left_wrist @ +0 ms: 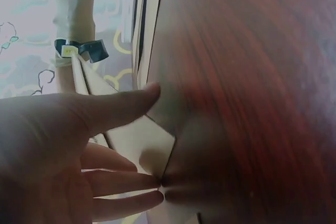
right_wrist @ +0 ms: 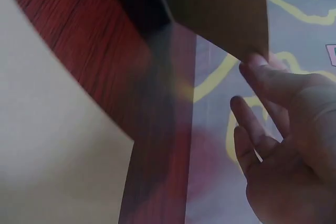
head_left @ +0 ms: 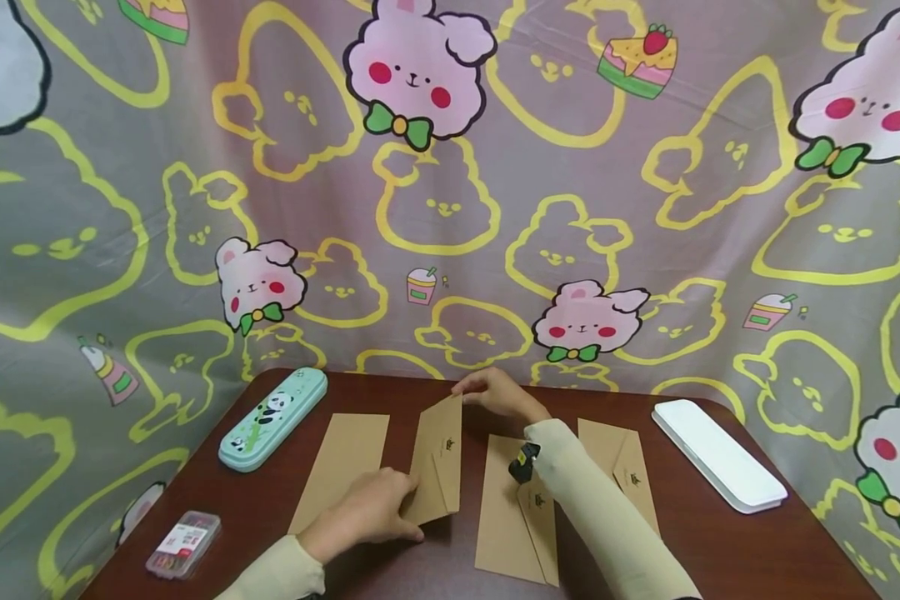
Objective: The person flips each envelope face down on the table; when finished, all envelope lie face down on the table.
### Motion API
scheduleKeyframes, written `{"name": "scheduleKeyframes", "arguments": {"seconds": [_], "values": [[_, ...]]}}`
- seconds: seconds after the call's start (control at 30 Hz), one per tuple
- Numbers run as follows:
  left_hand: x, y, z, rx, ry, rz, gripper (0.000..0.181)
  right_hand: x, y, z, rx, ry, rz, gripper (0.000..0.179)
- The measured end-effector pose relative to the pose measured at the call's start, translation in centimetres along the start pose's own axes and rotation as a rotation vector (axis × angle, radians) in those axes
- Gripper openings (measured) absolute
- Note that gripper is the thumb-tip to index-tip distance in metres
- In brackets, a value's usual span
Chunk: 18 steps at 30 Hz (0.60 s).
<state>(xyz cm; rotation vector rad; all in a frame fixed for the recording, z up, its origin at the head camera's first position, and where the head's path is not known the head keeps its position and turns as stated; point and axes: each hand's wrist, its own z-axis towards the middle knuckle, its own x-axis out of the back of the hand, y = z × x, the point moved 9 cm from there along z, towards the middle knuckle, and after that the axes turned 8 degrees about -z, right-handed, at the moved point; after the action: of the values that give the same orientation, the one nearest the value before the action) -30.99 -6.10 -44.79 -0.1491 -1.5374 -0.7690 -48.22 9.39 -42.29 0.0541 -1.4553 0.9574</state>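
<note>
A brown kraft envelope (head_left: pixel 439 458) stands tilted up off the table, its flap and small crown print showing. My right hand (head_left: pixel 501 397) pinches its upper right corner between thumb and fingertips; in the right wrist view the other fingers of this hand (right_wrist: pixel 289 129) are loosely bent. At the lower left of the envelope is my left hand (head_left: pixel 367 506), fingers fairly straight at its edge. The left wrist view shows the thumb of this hand (left_wrist: pixel 58 145) stretched across the envelope (left_wrist: pixel 139 142). Another envelope (head_left: pixel 345 450) lies flat beside the left hand, partly covered by it.
Two more envelopes, one (head_left: pixel 502 508) near the middle and another (head_left: pixel 607 442) farther right, lie partly under the right forearm. A mint panda pencil case (head_left: pixel 273 421) and a clear small box (head_left: pixel 183 544) are on the left. On the right lies a white case (head_left: pixel 718 454). A patterned curtain (head_left: pixel 450 250) hangs behind the table.
</note>
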Motion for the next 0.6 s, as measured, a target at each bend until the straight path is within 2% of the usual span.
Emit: {"name": "scheduleKeyframes", "arguments": {"seconds": [0.17,0.33,0.43,0.6], "values": [[-0.3,0.5,0.0,-0.012,-0.031,-0.064,0.082,-0.2,-1.0,0.3,0.041,-0.019,0.119,0.025],[-0.4,0.8,0.0,-0.012,-0.037,-0.118,0.082,-0.5,-2.2,0.6,0.083,-0.034,0.193,0.03],[-0.3,1.1,-0.1,-0.022,-0.031,-0.136,0.078,-0.8,-3.0,0.8,0.111,-0.045,0.201,0.033],[0.2,1.4,0.0,-0.028,-0.021,-0.145,0.076,-1.1,-3.6,1.1,0.109,-0.053,0.21,0.036]]}}
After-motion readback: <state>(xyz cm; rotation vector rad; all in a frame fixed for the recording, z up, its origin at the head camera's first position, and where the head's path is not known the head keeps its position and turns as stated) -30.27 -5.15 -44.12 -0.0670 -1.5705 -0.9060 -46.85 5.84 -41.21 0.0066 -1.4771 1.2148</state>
